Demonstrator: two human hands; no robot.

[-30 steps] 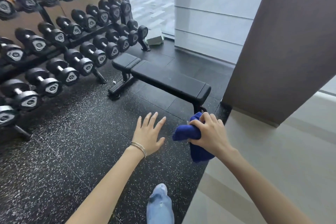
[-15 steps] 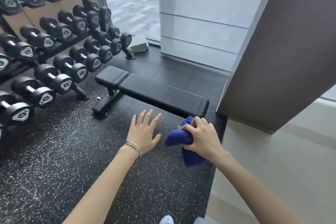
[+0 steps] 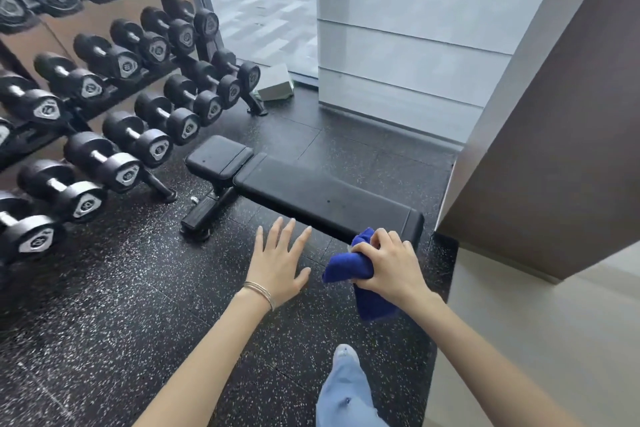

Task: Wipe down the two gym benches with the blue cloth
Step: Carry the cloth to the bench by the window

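Right hand [image 3: 389, 265] grip around blue cloth [image 3: 349, 267], bench [image 3: 311, 198] lengthwise left-right

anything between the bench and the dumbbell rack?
Head view: only bare speckled floor lies between the bench and the dumbbell rack; the bench's own foot reaches into that gap.

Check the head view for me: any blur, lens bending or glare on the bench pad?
Head view: wide-angle bending curves the dumbbell rack and the pillar at the edges; soft daylight from the window puts a dull sheen on the bench; right hand and blue cloth are sharp; the far dumbbells are slightly soft.
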